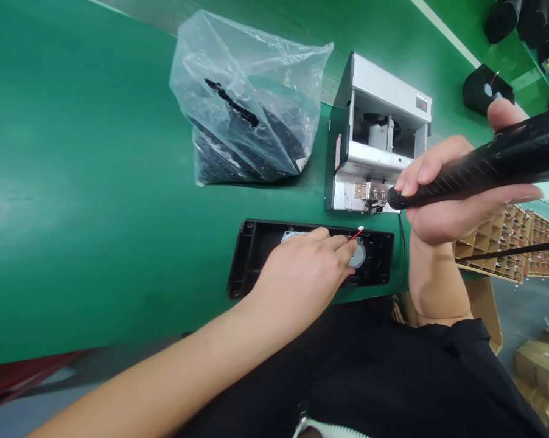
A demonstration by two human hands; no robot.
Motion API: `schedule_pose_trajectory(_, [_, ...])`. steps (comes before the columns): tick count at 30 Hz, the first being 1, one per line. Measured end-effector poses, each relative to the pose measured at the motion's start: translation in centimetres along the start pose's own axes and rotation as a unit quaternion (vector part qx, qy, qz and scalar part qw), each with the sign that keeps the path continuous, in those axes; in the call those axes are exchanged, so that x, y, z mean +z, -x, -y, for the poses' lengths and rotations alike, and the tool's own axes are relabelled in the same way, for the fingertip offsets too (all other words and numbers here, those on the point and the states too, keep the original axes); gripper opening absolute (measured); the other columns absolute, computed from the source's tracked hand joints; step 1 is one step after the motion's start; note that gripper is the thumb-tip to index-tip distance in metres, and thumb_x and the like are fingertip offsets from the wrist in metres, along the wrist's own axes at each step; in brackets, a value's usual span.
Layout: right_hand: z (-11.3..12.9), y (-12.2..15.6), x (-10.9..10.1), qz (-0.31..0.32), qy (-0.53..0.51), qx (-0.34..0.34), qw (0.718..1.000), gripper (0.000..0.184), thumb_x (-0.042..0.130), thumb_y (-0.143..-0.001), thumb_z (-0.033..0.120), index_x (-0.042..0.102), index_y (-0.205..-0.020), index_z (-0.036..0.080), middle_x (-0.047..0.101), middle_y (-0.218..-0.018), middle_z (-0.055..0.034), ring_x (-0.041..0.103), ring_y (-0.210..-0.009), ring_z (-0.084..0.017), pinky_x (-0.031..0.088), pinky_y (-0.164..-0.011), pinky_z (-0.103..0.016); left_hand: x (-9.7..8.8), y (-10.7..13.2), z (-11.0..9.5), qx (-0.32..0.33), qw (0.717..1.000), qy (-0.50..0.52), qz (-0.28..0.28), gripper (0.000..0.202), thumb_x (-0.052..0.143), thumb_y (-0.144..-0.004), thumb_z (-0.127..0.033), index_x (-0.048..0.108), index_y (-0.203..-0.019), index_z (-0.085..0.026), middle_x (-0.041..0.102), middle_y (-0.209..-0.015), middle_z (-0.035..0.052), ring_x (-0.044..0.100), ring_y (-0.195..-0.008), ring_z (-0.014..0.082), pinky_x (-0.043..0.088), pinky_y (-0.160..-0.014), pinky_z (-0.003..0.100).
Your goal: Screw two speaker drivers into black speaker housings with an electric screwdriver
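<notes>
Just below the silver screw feeder, I'm watching a black plastic housing lying open side up on the green worktop, with the left hand right over it. Its fingertips are down near the housing's right end, touching a round metal disc seated inside, with a thin red wire just beyond them. Pinching that wire or only resting on it? I can't tell from here. Most of the disc is hidden under the hand, with its rim showing on either side.

Right of the feeder, the right hand is clenched around a black electric screwdriver, its tip touching the feeder's metal outlet. Left of the feeder sits a clear plastic bag of black parts. Farther right, beyond the right hand, a cardboard divider tray holds small wired parts.
</notes>
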State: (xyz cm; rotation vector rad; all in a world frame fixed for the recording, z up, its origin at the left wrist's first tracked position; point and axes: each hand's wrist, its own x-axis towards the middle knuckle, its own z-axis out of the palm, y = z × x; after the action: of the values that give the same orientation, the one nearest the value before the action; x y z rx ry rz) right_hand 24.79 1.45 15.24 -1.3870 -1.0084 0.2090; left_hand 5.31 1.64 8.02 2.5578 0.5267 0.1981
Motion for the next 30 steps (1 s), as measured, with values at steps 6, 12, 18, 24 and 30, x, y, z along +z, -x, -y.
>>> schedule_pose_trajectory(6, [0.4,-0.4,0.6,-0.040,-0.064,-0.006,0.997,0.059,0.058,-0.105,0.096,0.063,-0.132,0.043,0.048,-0.072,0.0067,0.047,-0.046,-0.019,0.040,-0.047,-0.035,-0.1,0.2,-0.1,0.001,1.000,-0.006,0.002,0.017,0.084,-0.111,-0.024,0.091,-0.127,-0.019,0.096,-0.125,0.0100,0.080,-0.099,0.0306,0.055,-0.077,0.042])
schedule_pose_trajectory(12, [-1.2,-0.6,0.6,0.015,-0.078,-0.024,0.997,0.084,0.041,-0.106,0.103,0.058,-0.167,0.048,0.049,-0.073,0.0047,0.049,-0.047,-0.020,0.048,-0.053,-0.040,-0.1,0.2,0.0,0.001,1.000,-0.007,0.002,0.019,0.086,-0.111,-0.024,0.092,-0.127,-0.018,0.096,-0.127,0.0107,0.081,-0.098,0.0313,0.058,-0.078,0.043])
schedule_pose_trajectory(18, [-1.7,-0.5,0.8,0.001,-0.074,-0.065,0.995,0.107,0.039,-0.101,0.110,0.045,-0.187,0.047,0.045,-0.068,0.0064,0.040,-0.038,-0.019,0.046,-0.041,-0.038,0.3,0.2,0.2,0.007,0.999,-0.033,-0.013,0.021,0.090,-0.109,-0.027,0.094,-0.128,-0.019,0.097,-0.123,0.0076,0.083,-0.097,0.0321,0.062,-0.078,0.044])
schedule_pose_trajectory(24, [4.1,2.0,-4.3,0.082,-0.154,0.025,0.984,0.068,0.065,-0.105,0.096,0.086,-0.144,0.045,0.071,-0.072,0.0048,0.065,-0.050,-0.017,0.065,-0.052,-0.032,0.3,0.3,0.4,0.017,0.999,-0.029,-0.027,0.022,0.087,-0.110,-0.029,0.093,-0.130,-0.021,0.097,-0.125,0.0078,0.084,-0.097,0.0325,0.062,-0.077,0.044])
schedule_pose_trajectory(30, [4.1,6.8,-7.2,0.059,-0.146,0.007,0.987,0.057,0.067,-0.110,0.088,0.087,-0.142,0.045,0.075,-0.073,0.0056,0.069,-0.050,-0.017,0.068,-0.052,-0.033,0.0,0.5,0.7,0.016,0.999,-0.033,-0.028,0.020,0.085,-0.109,-0.028,0.090,-0.128,-0.023,0.097,-0.126,0.0078,0.085,-0.098,0.0339,0.062,-0.078,0.046])
